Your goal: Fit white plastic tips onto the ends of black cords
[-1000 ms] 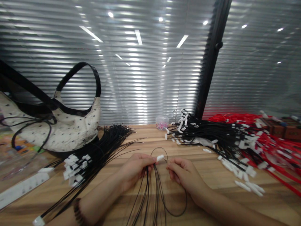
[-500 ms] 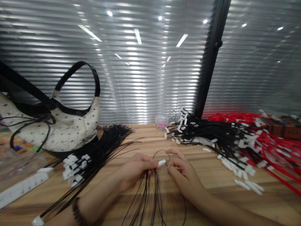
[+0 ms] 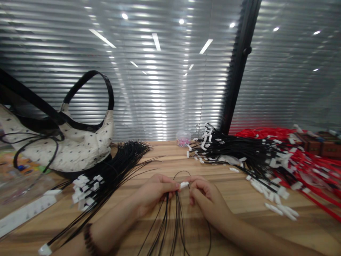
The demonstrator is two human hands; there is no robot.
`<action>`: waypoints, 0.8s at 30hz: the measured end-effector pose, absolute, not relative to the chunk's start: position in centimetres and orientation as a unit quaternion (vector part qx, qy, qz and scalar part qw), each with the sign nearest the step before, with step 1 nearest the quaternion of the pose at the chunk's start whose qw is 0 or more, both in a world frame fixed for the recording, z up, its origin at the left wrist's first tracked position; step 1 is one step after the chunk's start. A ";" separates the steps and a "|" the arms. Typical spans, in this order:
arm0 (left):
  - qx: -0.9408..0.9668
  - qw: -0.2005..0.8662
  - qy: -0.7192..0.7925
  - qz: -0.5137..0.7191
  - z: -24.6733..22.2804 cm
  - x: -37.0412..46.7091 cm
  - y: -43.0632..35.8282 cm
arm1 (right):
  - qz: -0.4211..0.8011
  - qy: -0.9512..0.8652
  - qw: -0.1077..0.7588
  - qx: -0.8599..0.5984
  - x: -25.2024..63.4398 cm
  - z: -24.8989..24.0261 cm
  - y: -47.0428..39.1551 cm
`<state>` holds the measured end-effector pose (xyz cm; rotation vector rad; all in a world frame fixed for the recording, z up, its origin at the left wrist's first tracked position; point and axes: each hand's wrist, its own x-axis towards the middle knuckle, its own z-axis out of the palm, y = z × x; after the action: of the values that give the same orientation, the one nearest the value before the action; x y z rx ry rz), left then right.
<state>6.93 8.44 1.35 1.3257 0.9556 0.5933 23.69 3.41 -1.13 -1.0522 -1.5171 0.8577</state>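
The left hand [image 3: 153, 192] grasps a small white connector housing [image 3: 184, 185], pinching it between thumb and index finger so that one end sticks out to the right. The housing is held above the counter [image 3: 226, 177], near the middle of the view. Thin black wires [image 3: 176, 213] hang below the left hand, and a fine wire loop [image 3: 183, 171] arches behind the housing. The right hand [image 3: 206, 193] has its fingers curled just beside the exposed end, index finger reaching toward it; whether it grips a wire there, I cannot tell.

The housing looks like light, rigid plastic, probably smooth enough to slip, and is best taken by its long sides with the end face left free. The wires look light, thin and springy, likely to kink or bend away under a push, so a hold close to the tip should give most control.

To the left lies a black wire bundle [image 3: 125, 167]; to the right, a black wire pile [image 3: 239, 149] beside red wires [image 3: 314, 170].
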 end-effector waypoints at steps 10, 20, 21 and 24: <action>0.555 0.658 0.419 0.289 1.1 6.9 8.7 | 0.325 -0.645 0.524 -0.452 23.4 -1.4 3.4; 0.493 0.675 0.403 0.373 0.5 7.0 9.1 | 0.720 -0.543 0.209 -0.378 28.7 1.0 5.0; 0.487 0.675 0.404 0.381 0.5 6.9 9.2 | 0.745 -0.533 0.164 -0.366 29.2 1.3 4.9; 0.480 0.675 0.387 0.406 0.9 6.9 9.2 | 0.776 -0.520 0.109 -0.340 29.8 1.6 4.6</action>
<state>6.89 9.16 0.89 1.0794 0.8712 0.9124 29.80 4.59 1.62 -0.9990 -1.5294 2.2810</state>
